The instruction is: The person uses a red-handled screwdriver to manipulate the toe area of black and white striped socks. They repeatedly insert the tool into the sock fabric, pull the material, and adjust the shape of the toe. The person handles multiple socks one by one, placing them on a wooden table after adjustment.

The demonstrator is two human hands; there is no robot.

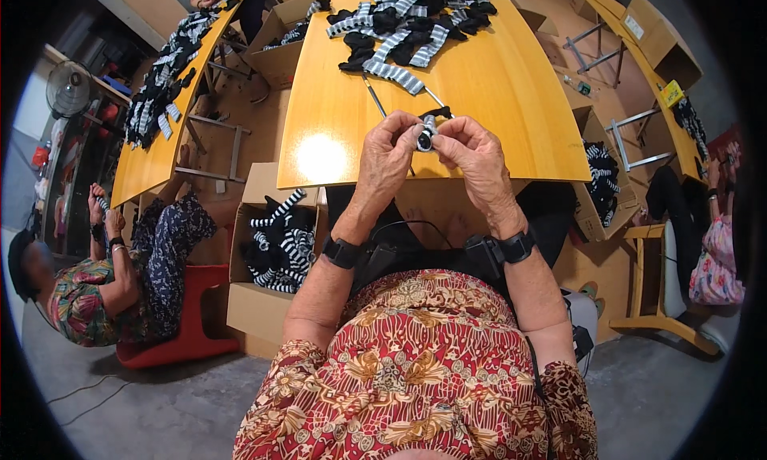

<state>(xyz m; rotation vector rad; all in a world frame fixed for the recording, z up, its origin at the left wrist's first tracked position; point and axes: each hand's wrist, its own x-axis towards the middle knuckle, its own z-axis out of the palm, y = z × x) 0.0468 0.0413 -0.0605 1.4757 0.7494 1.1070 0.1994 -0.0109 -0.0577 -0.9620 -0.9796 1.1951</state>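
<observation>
Over the near edge of the yellow table [519, 124], my left hand [385, 158] and my right hand [481, 160] pinch a bunched sock [427, 132] between thumbs and forefingers. Its fabric is grey and black, gathered into a small ring with a dark centre. Just beyond my fingers, a thin metal rod [375, 97] slants on the left and another rod [435, 99] on the right. How the sock sits on the rods is partly hidden by my fingers. A striped grey sock [397, 75] lies across the far ends of the rods.
A heap of striped and black socks [415, 24] covers the table's far part. Cardboard boxes with socks stand at left [240, 300] and right [598, 208]. A co-worker [96, 288] sits at the left table; another person's arms [723, 180] show at the right.
</observation>
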